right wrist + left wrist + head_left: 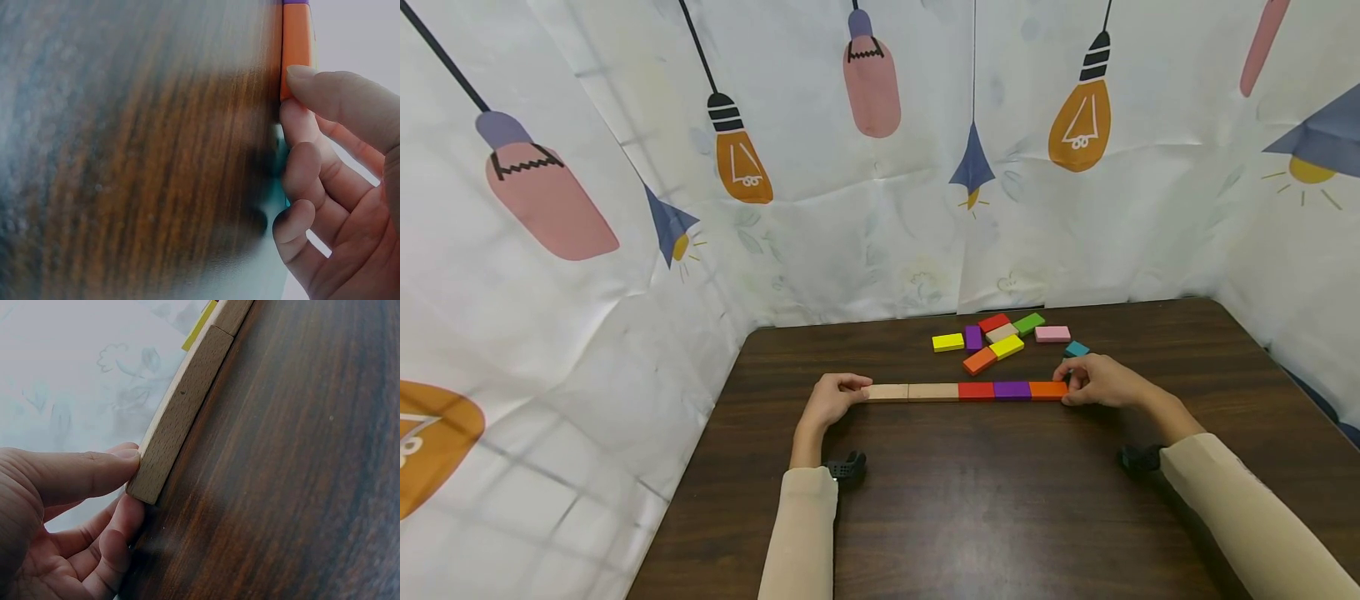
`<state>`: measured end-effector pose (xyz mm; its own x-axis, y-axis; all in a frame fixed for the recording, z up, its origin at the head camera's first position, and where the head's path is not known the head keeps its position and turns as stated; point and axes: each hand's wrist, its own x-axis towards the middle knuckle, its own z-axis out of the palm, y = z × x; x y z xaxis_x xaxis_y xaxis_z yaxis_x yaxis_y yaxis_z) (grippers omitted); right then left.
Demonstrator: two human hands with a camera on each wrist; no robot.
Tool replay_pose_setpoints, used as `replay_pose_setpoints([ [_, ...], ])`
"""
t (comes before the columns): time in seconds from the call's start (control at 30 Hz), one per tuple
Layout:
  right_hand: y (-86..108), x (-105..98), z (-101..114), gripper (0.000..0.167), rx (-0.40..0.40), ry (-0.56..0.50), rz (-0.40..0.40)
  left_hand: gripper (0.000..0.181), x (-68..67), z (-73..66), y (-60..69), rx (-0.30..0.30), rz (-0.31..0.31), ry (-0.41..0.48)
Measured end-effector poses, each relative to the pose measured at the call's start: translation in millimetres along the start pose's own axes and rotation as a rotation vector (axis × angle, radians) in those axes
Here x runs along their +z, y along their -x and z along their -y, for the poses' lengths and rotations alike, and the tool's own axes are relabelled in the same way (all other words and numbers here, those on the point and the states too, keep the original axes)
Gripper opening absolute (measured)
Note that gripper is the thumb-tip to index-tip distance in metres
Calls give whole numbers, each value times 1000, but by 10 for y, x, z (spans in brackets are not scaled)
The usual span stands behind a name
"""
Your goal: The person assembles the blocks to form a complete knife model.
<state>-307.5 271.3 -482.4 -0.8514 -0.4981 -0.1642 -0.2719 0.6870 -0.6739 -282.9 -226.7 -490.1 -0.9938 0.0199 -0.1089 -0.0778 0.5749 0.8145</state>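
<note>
A straight row of blocks lies across the table in the head view. From the left it has a plain wooden block, a second plain wooden block, a red block, a purple block and an orange block. My left hand pinches the outer end of the leftmost wooden block with thumb and fingers. At the other end, my right hand grips the orange block, its thumb against the front face.
Behind the row lie loose blocks, among them a yellow block, a green block and a pink block. A teal block sits just behind my right hand. Patterned cloth hangs around the dark table.
</note>
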Motion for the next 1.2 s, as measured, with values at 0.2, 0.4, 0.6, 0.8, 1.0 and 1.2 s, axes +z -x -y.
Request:
replay_pose_setpoints([
  [0.2,-4,2,-1,36,4,-7,7,17,-3,10,-4,1,-1,-3],
  [0.4,-5,7,-1,36,8,-14,11,17,-5,11,-6,-2,1,-1],
  [0.6,-1,2,13,34,12,-16,12,17,-6,2,-4,0,3,1],
  [0.8,2,-5,28,35,16,-9,16,17,-3,6,-2,-1,2,9],
  [1.0,1,-2,29,35,21,-3,19,18,-3,7,4,4,2,13],
  [1.2,26,-32,65,39,29,-4,11,18,1,10,-2,5,3,12],
])
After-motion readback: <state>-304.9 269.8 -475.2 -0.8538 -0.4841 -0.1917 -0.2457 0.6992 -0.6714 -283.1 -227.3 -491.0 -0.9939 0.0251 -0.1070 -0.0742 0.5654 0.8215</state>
